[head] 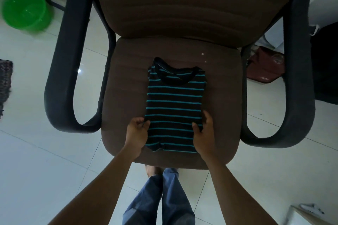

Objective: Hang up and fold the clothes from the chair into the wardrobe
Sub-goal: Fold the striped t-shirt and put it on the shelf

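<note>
One striped shirt (174, 104) flat on one chair (128, 82); two hands gripping its lower side edges, left hand (137, 134) and right hand (204, 134).

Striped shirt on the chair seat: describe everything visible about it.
The black shirt with thin teal stripes looks like soft knit. It lies flat on the brown padded chair seat as a narrow rectangle, no sleeves showing, round neckline pointing away from the person. The left hand pinches its left edge and the right hand grips its right edge, both near the hem.
</note>
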Tool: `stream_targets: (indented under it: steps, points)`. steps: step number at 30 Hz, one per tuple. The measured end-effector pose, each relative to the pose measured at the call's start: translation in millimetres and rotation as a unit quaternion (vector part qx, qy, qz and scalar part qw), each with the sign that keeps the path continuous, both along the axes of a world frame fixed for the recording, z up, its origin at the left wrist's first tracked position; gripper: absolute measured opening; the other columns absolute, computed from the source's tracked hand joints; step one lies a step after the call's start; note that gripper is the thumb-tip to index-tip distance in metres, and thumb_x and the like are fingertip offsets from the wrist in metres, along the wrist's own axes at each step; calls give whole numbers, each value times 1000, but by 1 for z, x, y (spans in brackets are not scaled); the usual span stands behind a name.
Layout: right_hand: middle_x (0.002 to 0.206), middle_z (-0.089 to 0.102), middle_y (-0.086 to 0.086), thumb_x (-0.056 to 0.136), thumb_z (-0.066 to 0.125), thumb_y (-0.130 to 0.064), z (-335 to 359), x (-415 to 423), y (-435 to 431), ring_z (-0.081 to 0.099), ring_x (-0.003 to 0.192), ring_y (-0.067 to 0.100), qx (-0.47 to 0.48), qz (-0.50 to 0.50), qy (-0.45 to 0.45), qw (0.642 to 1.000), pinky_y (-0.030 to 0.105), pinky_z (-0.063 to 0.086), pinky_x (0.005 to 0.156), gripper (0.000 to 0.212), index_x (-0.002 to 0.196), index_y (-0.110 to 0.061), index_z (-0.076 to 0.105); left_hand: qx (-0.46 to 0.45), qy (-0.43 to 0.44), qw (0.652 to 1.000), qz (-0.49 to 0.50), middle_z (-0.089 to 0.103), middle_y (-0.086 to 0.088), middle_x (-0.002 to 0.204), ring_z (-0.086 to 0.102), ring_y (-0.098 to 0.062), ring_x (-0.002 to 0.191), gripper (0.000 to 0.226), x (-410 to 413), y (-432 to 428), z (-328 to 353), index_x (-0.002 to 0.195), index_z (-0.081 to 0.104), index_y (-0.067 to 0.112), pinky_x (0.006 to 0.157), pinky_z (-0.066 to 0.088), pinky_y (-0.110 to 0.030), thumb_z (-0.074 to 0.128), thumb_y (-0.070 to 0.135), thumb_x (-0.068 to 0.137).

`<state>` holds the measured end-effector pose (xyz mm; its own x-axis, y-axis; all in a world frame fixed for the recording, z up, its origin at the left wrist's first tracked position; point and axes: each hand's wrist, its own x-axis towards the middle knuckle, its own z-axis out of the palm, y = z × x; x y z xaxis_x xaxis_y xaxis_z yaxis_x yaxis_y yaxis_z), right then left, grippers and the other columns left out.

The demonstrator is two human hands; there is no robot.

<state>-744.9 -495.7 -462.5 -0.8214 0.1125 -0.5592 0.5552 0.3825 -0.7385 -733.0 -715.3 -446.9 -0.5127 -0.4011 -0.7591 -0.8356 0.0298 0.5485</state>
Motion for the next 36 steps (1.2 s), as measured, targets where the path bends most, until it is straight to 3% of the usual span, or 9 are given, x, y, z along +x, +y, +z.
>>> stream_targets:
  steps: [3,6,9,14,19,22,26,31,36]
  points:
    - [151,41,-3,96,62,-27,1,4,4,47,134,13,-20,20,0,1000,34,43,110,76,154,-39,14,-40,71,990,-116,64,6,111,65,-14,103,32,-1,-4,0,120,42,24,85,56,-32,61,14,96]
    - [149,38,-14,87,73,-19,3,-1,4,39,134,-1,-46,87,33,995,18,37,109,84,151,-38,23,26,139,974,-180,59,8,123,60,-5,111,60,-16,-2,4,127,40,31,93,52,-23,78,13,84]
    - [139,49,-11,83,75,-9,3,-13,7,47,130,4,-65,123,-1,990,30,41,112,69,139,-38,47,60,117,963,-234,57,2,125,56,-13,116,50,-36,-2,8,122,57,21,100,51,-32,78,3,81]
    - [138,54,-7,82,78,-8,29,-22,26,54,126,12,-170,104,-118,973,35,46,108,64,133,-41,58,202,49,962,-177,61,-2,132,61,-18,119,58,-35,-10,35,131,63,28,99,53,-41,74,-2,82]
    - [131,51,-16,83,76,-4,104,-12,35,53,114,-1,-205,94,-119,967,13,50,86,65,137,-34,56,225,78,958,-159,64,-2,129,64,-16,115,63,-17,-9,98,132,63,28,99,53,-40,76,-4,79]
    - [138,52,-10,80,80,-7,158,4,38,54,119,2,-196,93,-87,972,19,48,99,63,131,-39,60,228,89,948,-203,62,-2,133,63,-19,117,64,-8,-13,150,127,65,37,97,55,-40,81,2,76]
    - [130,60,-10,81,80,-13,232,37,40,61,118,12,-215,42,-61,974,36,48,107,54,127,-37,65,188,128,928,-294,60,8,129,64,-9,111,66,8,-14,226,132,61,36,88,56,-25,82,6,77]
    - [130,62,-5,80,81,-15,295,101,32,64,115,15,-211,-34,-1,977,38,52,102,54,127,-37,65,180,182,894,-367,55,17,125,60,-1,107,67,35,-14,287,133,60,34,83,55,-19,82,5,77]
    - [135,57,-7,84,77,-14,327,200,13,59,119,10,-135,-116,79,981,36,49,105,57,132,-39,60,202,198,836,-470,56,17,127,63,0,106,68,77,-12,315,135,58,37,87,55,-21,82,8,78]
